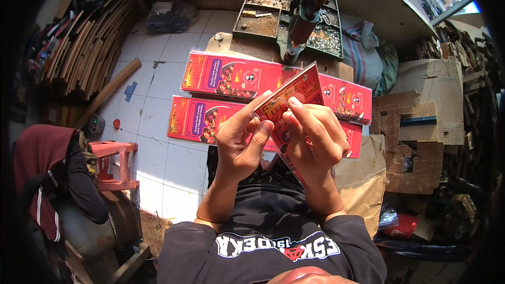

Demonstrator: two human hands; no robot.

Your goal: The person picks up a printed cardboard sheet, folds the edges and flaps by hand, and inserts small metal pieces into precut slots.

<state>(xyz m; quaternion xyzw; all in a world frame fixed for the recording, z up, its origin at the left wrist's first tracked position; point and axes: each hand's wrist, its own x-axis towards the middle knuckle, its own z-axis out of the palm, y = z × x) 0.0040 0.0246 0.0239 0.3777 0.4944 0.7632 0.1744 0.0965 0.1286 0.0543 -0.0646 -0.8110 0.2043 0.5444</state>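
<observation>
A long red printed card (pixel 306 87) with a glossy, clear edge is held up on a slant in front of my chest. My left hand (pixel 241 143) grips its left edge between thumb and fingers. Against the printed face, my right hand (pixel 320 135) has its thumb and forefinger pinched together; whatever is between them is too small to make out. Beneath both hands lie two rows of similar red cards, a far stack (pixel 263 78) and a near stack (pixel 185 120), each partly hidden by the hands and the raised card.
Beyond the cards stands a dark metal hand press (pixel 305 26), flanked by a compartment tray (pixel 261 18) of small metal bits. A red plastic stool (pixel 117 165) is at the left. Cut cardboard (pixel 436 102) leans at the right, beside brown paper (pixel 363 179).
</observation>
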